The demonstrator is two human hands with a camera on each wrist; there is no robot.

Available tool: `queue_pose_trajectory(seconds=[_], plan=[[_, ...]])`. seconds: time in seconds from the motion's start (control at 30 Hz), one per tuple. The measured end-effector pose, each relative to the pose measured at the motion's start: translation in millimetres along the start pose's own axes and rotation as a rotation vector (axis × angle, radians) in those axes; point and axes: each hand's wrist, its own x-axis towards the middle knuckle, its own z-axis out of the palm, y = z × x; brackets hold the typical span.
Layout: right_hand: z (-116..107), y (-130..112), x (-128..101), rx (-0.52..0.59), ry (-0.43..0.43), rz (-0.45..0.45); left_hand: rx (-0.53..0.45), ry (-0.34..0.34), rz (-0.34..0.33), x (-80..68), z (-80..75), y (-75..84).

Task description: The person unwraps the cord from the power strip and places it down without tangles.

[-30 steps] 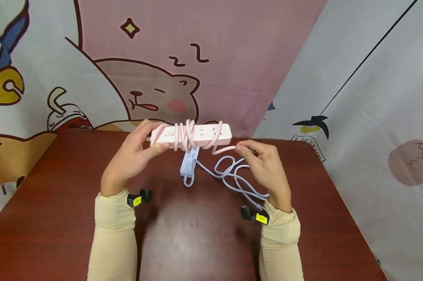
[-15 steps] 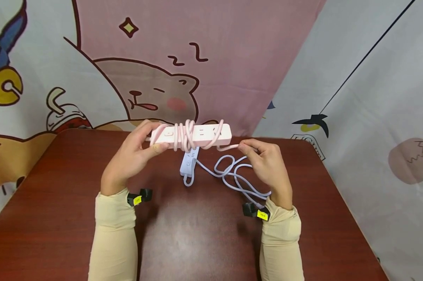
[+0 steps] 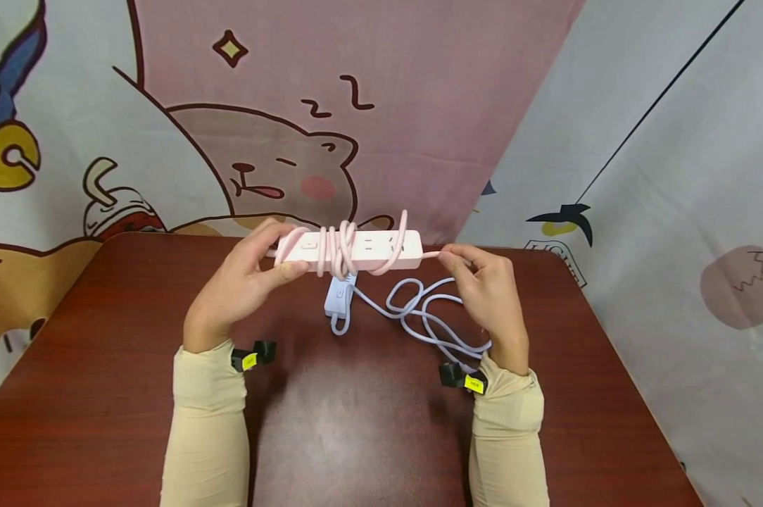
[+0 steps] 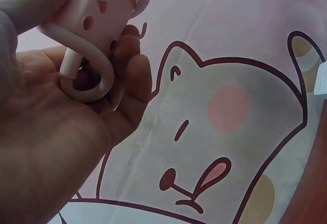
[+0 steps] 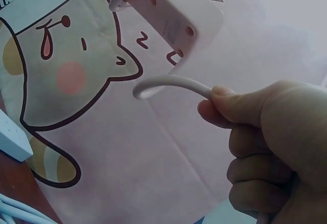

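Observation:
A pink power strip (image 3: 369, 248) with its pink cord (image 3: 337, 248) wound round it is held above the far part of the brown table (image 3: 103, 366). My left hand (image 3: 255, 271) grips the strip's left end (image 4: 102, 9), where the cord (image 4: 84, 78) loops out by my palm. My right hand (image 3: 483, 282) pinches the free pink cord (image 5: 171, 84) just right of the strip's other end (image 5: 176, 14).
A pale blue power strip (image 3: 340, 296) lies on the table under the pink one, its blue cable (image 3: 419, 317) coiled toward my right wrist. Cartoon-printed cloth (image 3: 293, 141) hangs behind and to the right of the table.
The pink strip has shifted slightly right and tilted flatter. My right hand has risen and pulled the cord end up level with the strip's right end.

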Motion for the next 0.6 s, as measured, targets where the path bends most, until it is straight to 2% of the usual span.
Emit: queue_pose_trajectory(seconds=[0.23, 0.6], plan=[[0.9, -1.3, 0.6, -0.003, 0.065, 0.000, -0.008, -0.015, 0.010, -0.9, 1.5, 0.6], [0.9, -3.3, 2.2, 0.008, 0.165, -0.057, 0.014, -0.043, 0.006, 0.2, 2.0, -0.3]])
